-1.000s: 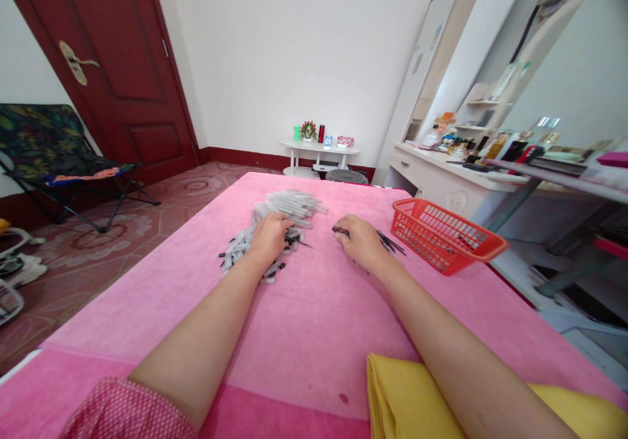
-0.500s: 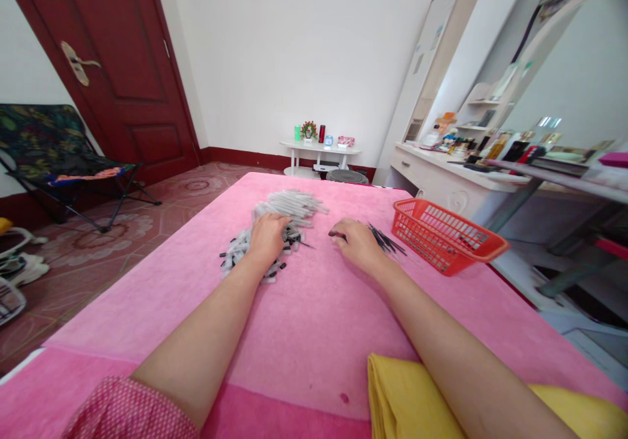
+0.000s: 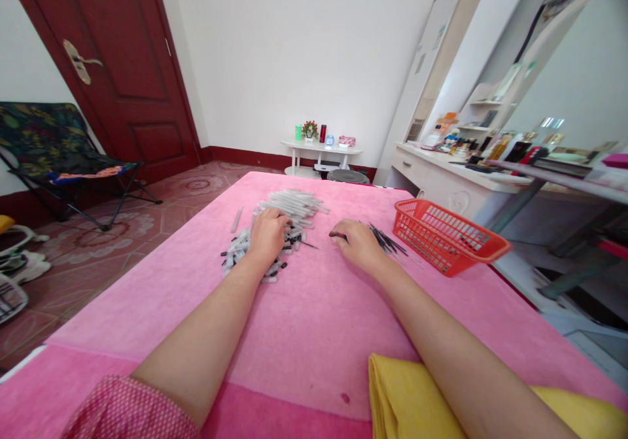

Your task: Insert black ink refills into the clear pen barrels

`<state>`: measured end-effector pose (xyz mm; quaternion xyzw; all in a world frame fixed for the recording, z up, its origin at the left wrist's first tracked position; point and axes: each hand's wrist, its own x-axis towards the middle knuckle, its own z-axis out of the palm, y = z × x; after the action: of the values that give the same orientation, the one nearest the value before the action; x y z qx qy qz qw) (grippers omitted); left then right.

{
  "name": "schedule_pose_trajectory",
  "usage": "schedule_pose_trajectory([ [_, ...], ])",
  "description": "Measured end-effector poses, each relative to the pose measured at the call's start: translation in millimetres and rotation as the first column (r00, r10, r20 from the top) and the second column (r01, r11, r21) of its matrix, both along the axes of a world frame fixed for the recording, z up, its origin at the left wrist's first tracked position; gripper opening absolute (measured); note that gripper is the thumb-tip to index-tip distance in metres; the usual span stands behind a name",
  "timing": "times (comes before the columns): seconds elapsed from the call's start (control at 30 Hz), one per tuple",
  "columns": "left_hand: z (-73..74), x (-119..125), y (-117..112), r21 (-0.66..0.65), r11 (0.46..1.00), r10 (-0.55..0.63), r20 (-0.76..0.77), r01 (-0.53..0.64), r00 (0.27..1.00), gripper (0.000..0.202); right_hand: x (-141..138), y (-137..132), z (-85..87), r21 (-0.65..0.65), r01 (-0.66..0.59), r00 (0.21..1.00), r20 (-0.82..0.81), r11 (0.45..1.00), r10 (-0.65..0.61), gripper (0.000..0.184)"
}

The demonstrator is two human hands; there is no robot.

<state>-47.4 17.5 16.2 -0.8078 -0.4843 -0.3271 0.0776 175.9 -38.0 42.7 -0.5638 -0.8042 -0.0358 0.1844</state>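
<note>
My left hand (image 3: 267,235) rests over a heap of short pale tubes and small black caps (image 3: 238,250), its fingers curled down. What they hold, if anything, is hidden. A thin dark pointed stick (image 3: 309,245) pokes out to the right of the heap. Behind it lies a stack of longer whitish translucent tubes (image 3: 299,202), and one single tube (image 3: 236,220) lies apart on the left. My right hand (image 3: 360,244) is closed in a pinch, with a short dark piece (image 3: 337,234) showing at its fingertips. Beside it lie several thin black sticks (image 3: 390,239).
An orange-red plastic basket (image 3: 444,236) stands at the right on the pink cloth (image 3: 304,334). Folded yellow fabric (image 3: 402,396) lies under my right forearm. Beyond are a low white table (image 3: 321,146), a cosmetics-laden dresser (image 3: 446,180) and a folding chair (image 3: 73,158).
A single tube now lies apart to the left of the stack, where none showed before. My left hand has shifted slightly over the heap; my right hand has hardly moved.
</note>
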Motion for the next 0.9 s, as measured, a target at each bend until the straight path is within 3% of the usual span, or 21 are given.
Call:
schedule_pose_trajectory([
  [0.17,12.0,8,-14,0.107,0.986,-0.14,0.131,0.126,0.981,0.024,4,0,5.8,0.0,0.103,0.995,0.008,0.995,-0.103,0.024],
  [0.27,15.3,13,-21,0.137,0.961,-0.259,0.135,0.241,0.956,0.027,7,-1,7.3,-0.022,0.184,0.981,0.064,0.983,-0.183,0.023],
  [0.43,18.0,23,-29,0.075,0.936,-0.351,0.084,0.345,0.933,0.03,9,-4,4.9,-0.082,0.362,0.918,0.202,0.929,-0.34,0.023],
  [0.63,15.5,35,-30,0.022,0.907,-0.421,0.049,0.42,0.906,0.05,1,-10,4.0,-0.115,0.4,0.884,0.312,0.909,-0.349,0.025],
  [0.77,9.2,34,-24,-0.009,0.919,-0.394,0.014,0.394,0.919,0.042,-2,-9,1.5,-0.136,0.401,0.886,0.309,0.906,-0.346,0.018],
  [0.9,7.9,30,-21,-0.017,0.954,-0.301,-0.02,0.301,0.953,0.032,8,-5,7.0,-0.159,0.396,0.912,0.184,0.904,-0.367,0.019],
])
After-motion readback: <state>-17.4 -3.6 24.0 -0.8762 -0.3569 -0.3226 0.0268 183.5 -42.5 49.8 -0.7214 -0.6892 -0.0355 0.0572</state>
